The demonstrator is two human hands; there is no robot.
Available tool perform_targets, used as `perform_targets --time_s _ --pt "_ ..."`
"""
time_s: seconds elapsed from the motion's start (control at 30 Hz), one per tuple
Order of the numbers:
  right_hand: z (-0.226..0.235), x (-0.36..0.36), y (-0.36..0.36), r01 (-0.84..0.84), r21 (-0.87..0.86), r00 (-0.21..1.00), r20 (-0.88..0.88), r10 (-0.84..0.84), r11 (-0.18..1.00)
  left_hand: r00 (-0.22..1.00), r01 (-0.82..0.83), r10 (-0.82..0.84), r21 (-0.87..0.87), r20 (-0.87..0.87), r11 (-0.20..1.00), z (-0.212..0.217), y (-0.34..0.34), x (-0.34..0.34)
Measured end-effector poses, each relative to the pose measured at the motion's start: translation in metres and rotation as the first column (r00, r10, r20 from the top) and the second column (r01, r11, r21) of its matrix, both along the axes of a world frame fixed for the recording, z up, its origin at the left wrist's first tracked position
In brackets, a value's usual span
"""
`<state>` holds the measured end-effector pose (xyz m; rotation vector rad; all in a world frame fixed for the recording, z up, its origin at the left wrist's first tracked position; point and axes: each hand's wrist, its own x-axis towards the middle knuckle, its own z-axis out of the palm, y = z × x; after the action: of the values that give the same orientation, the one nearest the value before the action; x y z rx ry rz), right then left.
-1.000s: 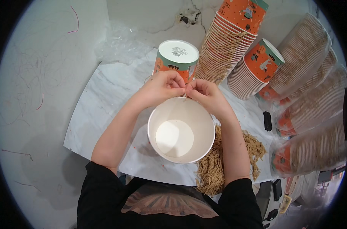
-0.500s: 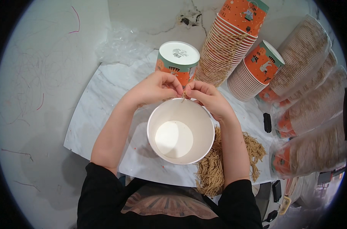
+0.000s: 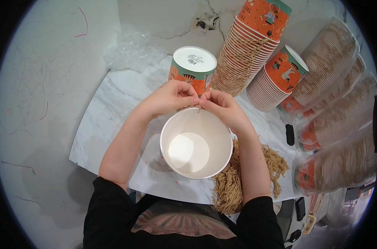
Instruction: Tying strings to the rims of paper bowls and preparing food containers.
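Note:
In front of me a round paper bucket [image 3: 219, 137] stands mouth up, its white inside showing. At its far rim, a thin tan cord [image 3: 199, 109] hangs over the edge in a small end. My left hand [image 3: 172, 97] pinches the cord with thumb and forefinger, and the fingertips of my right hand [image 3: 223, 107] pinch it from the other side. The fingertips nearly touch, and the fingers partly hide the cord. Beneath and beside my right forearm lies a bundle of tan cords [image 3: 230, 186].
Behind my hands stands an upturned orange-and-green bucket [image 3: 192, 66]. A tall nested stack [image 3: 246, 54] and a shorter one [image 3: 271, 83] rise to its right. Bagged stacks [image 3: 337, 153] line the right side. Crumpled clear plastic [image 3: 134, 50] lies at the far left; a small black object [image 3: 290, 135] sits right.
My fingertips have drawn closer together over the rim, and the right hand has shifted slightly lower and left. The bucket stays in place.

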<state>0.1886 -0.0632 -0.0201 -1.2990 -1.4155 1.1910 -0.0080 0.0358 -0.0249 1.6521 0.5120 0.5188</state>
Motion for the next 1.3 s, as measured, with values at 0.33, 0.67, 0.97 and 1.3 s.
perform_targets --time_s 0.33,0.67,0.97,1.3 --pt "0.004 -0.010 -0.006 0.023 0.122 0.987 0.154 -0.042 0.992 0.999 0.001 -0.003 -0.034 -0.052 0.999 0.011 -0.004 -0.003" --pt "0.003 -0.001 -0.002 -0.034 0.104 0.992 0.128 0.021 0.994 0.992 -0.081 0.073 -0.083 -0.105 0.993 0.019 -0.001 -0.009" --pt "0.006 -0.008 -0.004 -0.047 0.000 0.999 0.004 0.047 0.999 0.993 -0.090 0.082 -0.086 -0.083 0.992 0.015 0.000 -0.009" --pt "0.006 -0.020 -0.005 0.071 0.137 0.975 0.201 -0.098 0.988 0.989 -0.109 0.102 -0.062 -0.107 0.992 0.016 -0.001 -0.008"
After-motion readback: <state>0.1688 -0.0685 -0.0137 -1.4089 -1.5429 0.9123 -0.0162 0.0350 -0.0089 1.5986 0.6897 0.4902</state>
